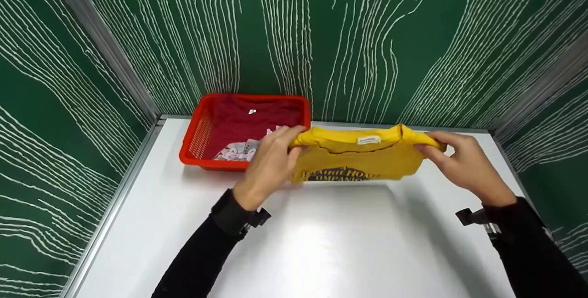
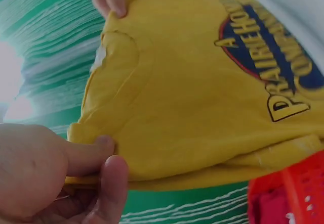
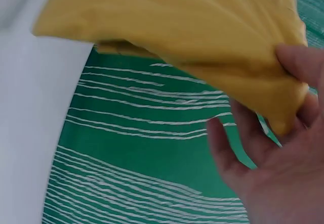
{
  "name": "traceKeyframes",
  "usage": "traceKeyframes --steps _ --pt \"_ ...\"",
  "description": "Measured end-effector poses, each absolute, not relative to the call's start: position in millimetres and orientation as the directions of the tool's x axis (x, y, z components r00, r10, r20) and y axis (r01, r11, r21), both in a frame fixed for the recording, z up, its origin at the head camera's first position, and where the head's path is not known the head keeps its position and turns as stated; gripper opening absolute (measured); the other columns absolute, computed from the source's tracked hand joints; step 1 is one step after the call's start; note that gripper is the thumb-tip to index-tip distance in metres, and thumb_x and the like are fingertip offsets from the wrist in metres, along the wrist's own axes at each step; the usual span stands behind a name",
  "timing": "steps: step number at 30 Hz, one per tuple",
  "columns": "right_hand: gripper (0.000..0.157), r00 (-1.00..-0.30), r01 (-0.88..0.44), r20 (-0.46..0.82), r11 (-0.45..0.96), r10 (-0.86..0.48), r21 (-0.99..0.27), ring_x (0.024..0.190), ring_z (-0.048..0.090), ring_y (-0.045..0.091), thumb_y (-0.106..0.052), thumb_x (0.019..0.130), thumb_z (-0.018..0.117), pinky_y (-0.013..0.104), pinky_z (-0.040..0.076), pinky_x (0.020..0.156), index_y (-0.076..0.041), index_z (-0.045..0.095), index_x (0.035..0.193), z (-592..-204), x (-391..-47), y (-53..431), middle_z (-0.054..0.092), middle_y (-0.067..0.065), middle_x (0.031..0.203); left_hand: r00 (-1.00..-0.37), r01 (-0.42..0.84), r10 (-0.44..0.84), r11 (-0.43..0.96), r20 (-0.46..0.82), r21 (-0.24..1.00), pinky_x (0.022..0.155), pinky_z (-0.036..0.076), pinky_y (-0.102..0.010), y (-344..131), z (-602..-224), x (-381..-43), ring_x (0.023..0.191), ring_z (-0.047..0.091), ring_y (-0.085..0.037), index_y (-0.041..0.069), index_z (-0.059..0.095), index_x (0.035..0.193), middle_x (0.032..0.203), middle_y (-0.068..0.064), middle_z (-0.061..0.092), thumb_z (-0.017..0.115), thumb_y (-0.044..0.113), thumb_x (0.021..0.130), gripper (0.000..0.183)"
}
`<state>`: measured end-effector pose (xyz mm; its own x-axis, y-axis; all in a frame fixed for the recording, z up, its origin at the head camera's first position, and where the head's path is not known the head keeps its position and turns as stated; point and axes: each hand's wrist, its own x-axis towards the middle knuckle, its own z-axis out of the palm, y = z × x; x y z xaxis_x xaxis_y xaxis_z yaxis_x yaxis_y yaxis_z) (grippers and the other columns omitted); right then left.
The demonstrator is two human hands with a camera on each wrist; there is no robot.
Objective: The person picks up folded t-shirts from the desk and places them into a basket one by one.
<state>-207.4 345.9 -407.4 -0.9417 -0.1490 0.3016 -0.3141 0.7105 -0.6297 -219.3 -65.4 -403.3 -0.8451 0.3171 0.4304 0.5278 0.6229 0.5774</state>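
Observation:
A yellow T-shirt (image 1: pixel 353 155) with dark printed lettering and a white neck label hangs between both hands over the white table. My left hand (image 1: pixel 273 162) pinches its left shoulder, thumb on the front of the cloth in the left wrist view. The right hand (image 1: pixel 464 165) grips the opposite shoulder between thumb and fingers; in the right wrist view some of its fingers (image 3: pixel 223 153) stand away from the cloth. The shirt's sides are folded in, with layers showing along its edge (image 2: pixel 263 158). Beside the left hand is a red basket (image 1: pixel 188 151).
Inside the basket lie a dark red garment (image 1: pixel 243 126) and a grey-and-pink patterned piece (image 1: pixel 236 151). The white table (image 1: pixel 321 243) is bounded by green walls (image 1: pixel 330 50) with white wavy lines and grey metal edging (image 1: pixel 110 201).

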Motion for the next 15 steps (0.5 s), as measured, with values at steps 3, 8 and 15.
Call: traceKeyframes --steps 3,8,15 --pt "0.022 -0.899 -0.385 0.417 0.696 -0.135 -0.606 0.088 0.058 0.005 -0.015 0.103 0.08 0.007 0.047 0.076 -0.011 0.083 0.125 -399 -201 338 0.074 -0.012 0.101 -0.833 0.541 0.295 0.613 0.468 0.576 0.093 0.065 -0.032 -74 -395 -218 0.095 0.07 -0.021 0.005 0.08 0.123 0.104 -0.007 0.072 0.077 0.01 0.104 0.02" --pt "0.02 -0.843 -0.473 0.508 0.693 -0.176 -0.545 0.084 0.06 0.002 -0.009 0.1 0.082 0.007 0.047 0.077 -0.013 0.085 0.12 -388 -194 325 0.078 -0.006 0.099 -0.835 0.54 0.289 0.593 0.469 0.597 0.091 0.066 -0.03 -90 -386 -214 0.094 0.069 -0.018 0.006 0.08 0.114 0.103 -0.005 0.069 0.076 0.009 0.104 0.011" --pt "0.019 -0.823 -0.54 0.491 0.665 -0.288 -0.516 0.076 0.061 0.002 -0.004 0.098 0.082 0.011 0.047 0.068 -0.014 0.086 0.113 -393 -192 309 0.084 -0.002 0.098 -0.848 0.521 0.298 0.619 0.438 0.588 0.094 0.066 -0.035 -117 -384 -208 0.095 0.071 -0.02 0.009 0.08 0.113 0.104 -0.005 0.073 0.076 0.009 0.104 0.01"
